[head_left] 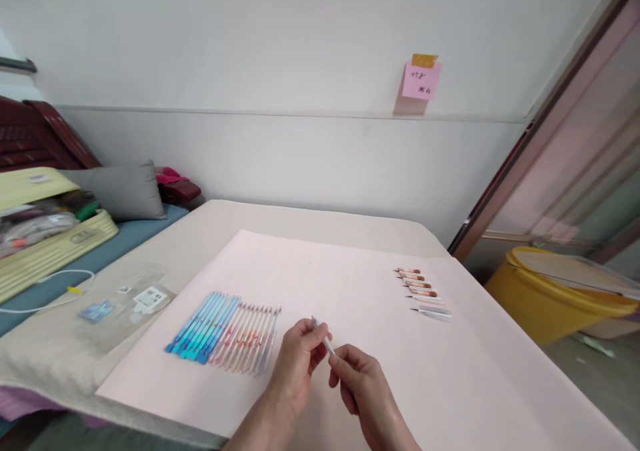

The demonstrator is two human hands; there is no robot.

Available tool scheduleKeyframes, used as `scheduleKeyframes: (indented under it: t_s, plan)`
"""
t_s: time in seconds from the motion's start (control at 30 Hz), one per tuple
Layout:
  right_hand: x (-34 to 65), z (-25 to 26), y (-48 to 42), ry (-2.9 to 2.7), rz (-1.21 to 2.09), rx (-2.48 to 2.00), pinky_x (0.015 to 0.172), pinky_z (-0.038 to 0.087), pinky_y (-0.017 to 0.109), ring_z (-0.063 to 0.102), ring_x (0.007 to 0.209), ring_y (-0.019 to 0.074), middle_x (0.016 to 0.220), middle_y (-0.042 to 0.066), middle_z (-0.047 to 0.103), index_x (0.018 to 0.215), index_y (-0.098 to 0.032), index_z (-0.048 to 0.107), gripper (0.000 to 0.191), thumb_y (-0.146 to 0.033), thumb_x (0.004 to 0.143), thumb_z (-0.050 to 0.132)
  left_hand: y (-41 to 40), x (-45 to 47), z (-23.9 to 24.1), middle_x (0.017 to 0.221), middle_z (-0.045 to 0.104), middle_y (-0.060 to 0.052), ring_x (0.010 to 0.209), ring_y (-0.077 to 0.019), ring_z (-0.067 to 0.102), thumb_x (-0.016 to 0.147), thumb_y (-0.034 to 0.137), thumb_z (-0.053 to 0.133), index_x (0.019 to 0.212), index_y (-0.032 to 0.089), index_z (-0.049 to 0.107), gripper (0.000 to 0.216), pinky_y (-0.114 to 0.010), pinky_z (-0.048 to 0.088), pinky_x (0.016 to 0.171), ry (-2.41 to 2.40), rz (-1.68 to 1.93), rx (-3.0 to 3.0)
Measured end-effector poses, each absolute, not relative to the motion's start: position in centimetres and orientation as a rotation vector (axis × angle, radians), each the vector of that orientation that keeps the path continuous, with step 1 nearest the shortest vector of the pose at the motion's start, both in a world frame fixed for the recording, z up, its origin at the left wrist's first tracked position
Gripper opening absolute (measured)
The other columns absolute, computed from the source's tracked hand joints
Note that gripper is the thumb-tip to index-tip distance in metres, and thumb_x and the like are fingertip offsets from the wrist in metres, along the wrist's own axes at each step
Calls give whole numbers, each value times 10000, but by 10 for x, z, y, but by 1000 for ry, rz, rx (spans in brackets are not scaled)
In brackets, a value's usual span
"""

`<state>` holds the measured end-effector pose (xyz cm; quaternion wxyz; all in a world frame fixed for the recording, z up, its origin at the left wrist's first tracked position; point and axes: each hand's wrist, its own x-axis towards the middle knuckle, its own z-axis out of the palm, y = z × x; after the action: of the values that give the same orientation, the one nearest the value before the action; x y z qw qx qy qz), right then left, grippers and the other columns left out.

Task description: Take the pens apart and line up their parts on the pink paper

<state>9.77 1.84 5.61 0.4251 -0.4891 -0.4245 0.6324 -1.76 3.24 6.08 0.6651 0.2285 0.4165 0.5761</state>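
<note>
A slim whitish pen (328, 345) is held between my two hands over the pink sheet, its pointed end up and to the left. My left hand (295, 357) pinches it near the point with thumb and fingers. At its lower end my right hand (364, 379) has thumb and fingertips closed on it. To the left lies a row of several blue pens (207, 324), side by side with several whitish pens with reddish patterns (247, 337). On the right are several short brown-and-cream pen parts (417, 284) with dark thin tips, and a clear piece (434, 313) near them.
The pale pink sheet (350, 277) covers much of the cloth-covered table. Clear plastic packaging (133, 311) lies at the left on the cloth. A yellow bin (530, 297) stands beyond the right edge. A pink note (423, 81) is taped to the wall.
</note>
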Motion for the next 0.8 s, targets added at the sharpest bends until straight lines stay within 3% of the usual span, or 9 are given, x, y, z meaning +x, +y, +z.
scheduleKeyframes:
  t_s: [0.2,0.4,0.57,0.7,0.8]
  plan:
    - [100,58,19,-1012,1636,-1225,383,46,219,169,333,9,456,-71,433,595,-169,451,284,-385,714,591,30,-19,68,930,629,-134,919,-215,571,721,301,617,901,124,607,253,-349,425,839,837,1281,467]
    - [102,60,20,-1086,1678,-1225,396,81,226,150,391,44,442,-86,300,702,-164,546,298,-442,791,491,33,-19,63,778,615,-57,626,-112,538,716,296,621,695,142,555,168,-280,436,666,849,1293,568]
    - [103,52,22,-1400,1285,-1313,441,250,214,345,459,72,512,-47,421,651,-169,569,260,-383,789,519,33,-18,62,796,621,-66,721,-142,566,702,293,637,711,144,566,166,-284,440,704,870,1302,522]
    - [107,50,23,-1338,1449,-1291,395,225,215,334,391,51,598,-28,528,674,-167,552,218,-353,783,525,31,-18,67,1012,615,-141,930,-234,572,736,317,602,944,146,587,270,-329,447,741,796,1256,456]
    - [109,55,22,-1224,1597,-1166,406,196,210,327,395,36,619,-15,558,680,-157,543,224,-355,784,538,30,-20,69,950,629,-140,904,-232,577,742,304,596,900,134,593,232,-313,443,711,776,1261,513]
